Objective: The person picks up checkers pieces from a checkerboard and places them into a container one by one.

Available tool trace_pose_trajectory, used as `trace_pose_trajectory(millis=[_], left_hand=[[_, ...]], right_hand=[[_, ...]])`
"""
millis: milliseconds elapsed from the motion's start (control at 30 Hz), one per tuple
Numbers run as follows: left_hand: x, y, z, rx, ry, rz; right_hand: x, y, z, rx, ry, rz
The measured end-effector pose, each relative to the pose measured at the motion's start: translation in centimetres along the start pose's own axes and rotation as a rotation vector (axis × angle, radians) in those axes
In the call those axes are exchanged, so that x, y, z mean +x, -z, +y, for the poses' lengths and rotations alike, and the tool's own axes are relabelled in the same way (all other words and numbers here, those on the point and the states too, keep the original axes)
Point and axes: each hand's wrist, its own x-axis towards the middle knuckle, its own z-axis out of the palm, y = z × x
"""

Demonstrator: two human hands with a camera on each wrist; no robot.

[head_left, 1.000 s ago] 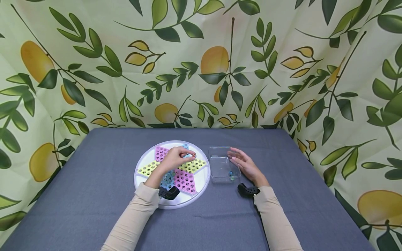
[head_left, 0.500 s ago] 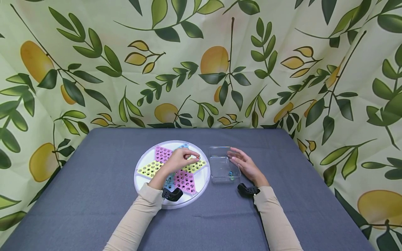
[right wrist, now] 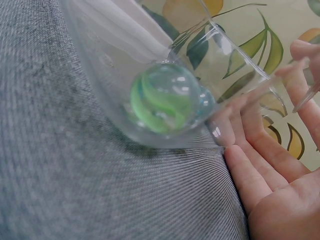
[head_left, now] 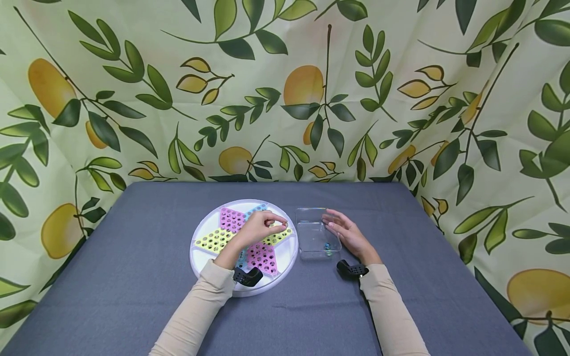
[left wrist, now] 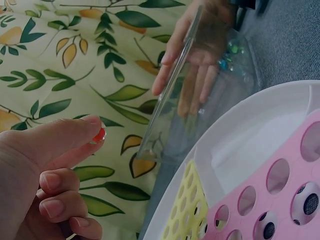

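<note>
A round white board (head_left: 198,257) with a pink, yellow and blue star of holes lies on the grey table. My left hand (head_left: 263,228) hovers over the board's right side, pinching a small red marble (left wrist: 98,135) between thumb and forefinger. A clear plastic box (head_left: 299,228) stands just right of the board and holds a few marbles (head_left: 327,246), one of them green (right wrist: 162,102). My right hand (head_left: 350,235) rests with straight fingers against the box's right wall. The left wrist view shows the right hand (left wrist: 199,65) through the box (left wrist: 165,125).
A grey cloth covers the table (head_left: 133,277). A curtain with a leaf and lemon print (head_left: 311,99) closes off the back and both sides. Black wrist camera mounts (head_left: 248,277) sit at each cuff. Some board holes (left wrist: 309,197) hold dark marbles.
My left hand has moved to the right across the board, towards the clear box, still pinching the marble. The right hand has stayed at the box.
</note>
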Motion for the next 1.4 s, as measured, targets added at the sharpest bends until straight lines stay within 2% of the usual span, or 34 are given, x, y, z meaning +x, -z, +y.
trace_pose_trajectory(millis=[700,967,1167,1400], left_hand=[[0.4,-1.0,0.4,0.010,-0.049,-0.032],[0.5,-1.9,0.4,0.000,-0.082,-0.054],[0.5,-2.6,0.4,0.030,-0.123,-0.079],[0.7,-3.2,0.6,0.030,-0.115,-0.080]], right_hand=[[0.1,0.1,0.1,-0.014,0.007,0.003],[0.0,0.1,0.0,-0.027,0.024,-0.009],[0.1,0.0,0.0,-0.026,-0.005,0.010],[0.0,0.0,0.0,-0.037,0.001,0.000]])
